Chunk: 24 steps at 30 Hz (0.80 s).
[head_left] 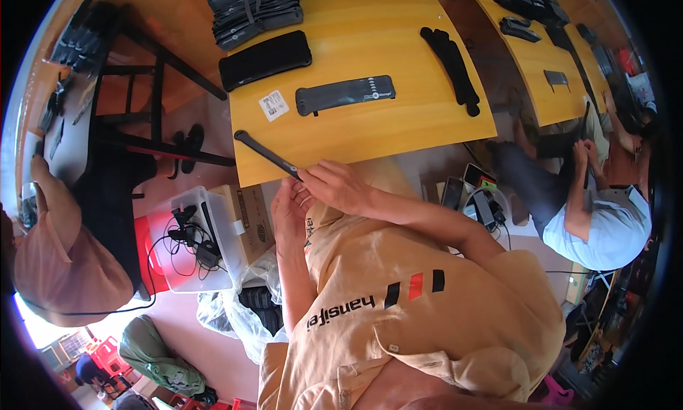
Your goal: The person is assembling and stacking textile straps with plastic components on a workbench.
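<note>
At the near edge of the yellow table, my right hand (336,187) pinches the near end of a narrow black strap (265,152). The strap's far end lies on the wood. My left hand (289,209) is just below, fingers curled close to the strap's end; what they grip is partly hidden. Beyond the hands lies a flat dark grey panel (341,97) with pale markings and a small tab. Left of it is a white printed label sheet (272,105). A plain black flat pouch (267,59) rests farther back.
Several black straps (453,72) lie bundled on the right of the yellow table (420,136). Bagged dark pouches (255,15) are stacked at its back left. A clear bin (203,239) of cables stands at left. Co-workers sit at left (78,261) and right (597,225).
</note>
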Tool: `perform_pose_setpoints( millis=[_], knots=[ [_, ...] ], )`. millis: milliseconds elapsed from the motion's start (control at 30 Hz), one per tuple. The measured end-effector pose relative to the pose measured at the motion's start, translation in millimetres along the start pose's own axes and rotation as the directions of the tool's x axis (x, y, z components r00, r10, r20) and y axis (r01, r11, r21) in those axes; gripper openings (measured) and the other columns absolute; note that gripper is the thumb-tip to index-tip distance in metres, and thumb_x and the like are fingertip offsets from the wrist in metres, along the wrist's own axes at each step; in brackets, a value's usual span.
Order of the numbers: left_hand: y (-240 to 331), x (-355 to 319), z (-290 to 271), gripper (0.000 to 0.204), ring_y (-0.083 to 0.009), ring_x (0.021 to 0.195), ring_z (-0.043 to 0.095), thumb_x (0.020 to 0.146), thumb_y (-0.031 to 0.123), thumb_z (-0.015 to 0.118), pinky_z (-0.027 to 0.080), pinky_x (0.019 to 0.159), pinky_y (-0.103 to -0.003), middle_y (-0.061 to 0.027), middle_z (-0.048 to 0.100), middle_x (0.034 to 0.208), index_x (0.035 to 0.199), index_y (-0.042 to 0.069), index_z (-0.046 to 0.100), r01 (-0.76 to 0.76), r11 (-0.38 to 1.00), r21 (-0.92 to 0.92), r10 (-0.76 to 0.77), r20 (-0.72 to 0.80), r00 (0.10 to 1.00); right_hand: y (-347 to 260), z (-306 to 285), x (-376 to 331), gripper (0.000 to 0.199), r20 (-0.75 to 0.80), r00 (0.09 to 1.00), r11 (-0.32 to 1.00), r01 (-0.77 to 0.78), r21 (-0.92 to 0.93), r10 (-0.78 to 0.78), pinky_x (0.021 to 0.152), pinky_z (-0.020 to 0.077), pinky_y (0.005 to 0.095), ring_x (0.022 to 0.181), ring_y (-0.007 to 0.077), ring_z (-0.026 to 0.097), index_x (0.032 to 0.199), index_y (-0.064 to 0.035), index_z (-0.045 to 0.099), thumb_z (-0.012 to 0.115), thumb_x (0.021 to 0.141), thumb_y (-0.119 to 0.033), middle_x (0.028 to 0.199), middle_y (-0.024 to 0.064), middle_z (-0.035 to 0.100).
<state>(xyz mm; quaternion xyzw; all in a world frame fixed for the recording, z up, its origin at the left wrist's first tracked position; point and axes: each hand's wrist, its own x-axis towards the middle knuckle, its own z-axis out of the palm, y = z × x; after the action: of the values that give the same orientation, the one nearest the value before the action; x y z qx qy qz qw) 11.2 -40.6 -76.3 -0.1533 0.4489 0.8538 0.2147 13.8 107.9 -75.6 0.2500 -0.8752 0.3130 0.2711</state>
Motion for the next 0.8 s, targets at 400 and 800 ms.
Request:
perform_pose_setpoints(
  millis=[400, 800],
  knots=[
    [22.7, -13.9, 55.2, 0.022, -0.0182, 0.066, 0.065, 0.09, 0.013, 0.053, 0.057, 0.06, -0.024, -0.0138, 0.065, 0.083, 0.104, -0.004, 0.055, -0.03, 0.994, 0.1, 0.021, 0.094, 0.995, -8.8, -91.1, 8.7, 0.019, 0.084, 0.891, 0.73, -0.417, 0.541, 0.447, 0.061, 0.0486, 0.0288, 0.073, 0.0205, 0.061, 0.089, 0.0015, 0.065, 0.064, 0.071, 0.008, 0.086, 0.0109, 0.062],
    [21.2, -19.5, 77.6, 0.022, -0.0147, 0.071, 0.064, 0.082, 0.006, 0.063, 0.055, 0.058, -0.021, -0.0125, 0.065, 0.083, 0.101, -0.004, 0.057, -0.195, 0.94, 0.281, 0.173, 0.101, 0.98, -9.3, -102.7, 8.3, 0.015, -0.014, 0.961, 0.884, -0.247, 0.397, 0.275, 0.056, 0.0479, 0.0302, 0.065, 0.0231, 0.06, 0.081, -0.0007, 0.065, 0.067, 0.068, 0.007, 0.078, 0.0089, 0.061]
  ],
)
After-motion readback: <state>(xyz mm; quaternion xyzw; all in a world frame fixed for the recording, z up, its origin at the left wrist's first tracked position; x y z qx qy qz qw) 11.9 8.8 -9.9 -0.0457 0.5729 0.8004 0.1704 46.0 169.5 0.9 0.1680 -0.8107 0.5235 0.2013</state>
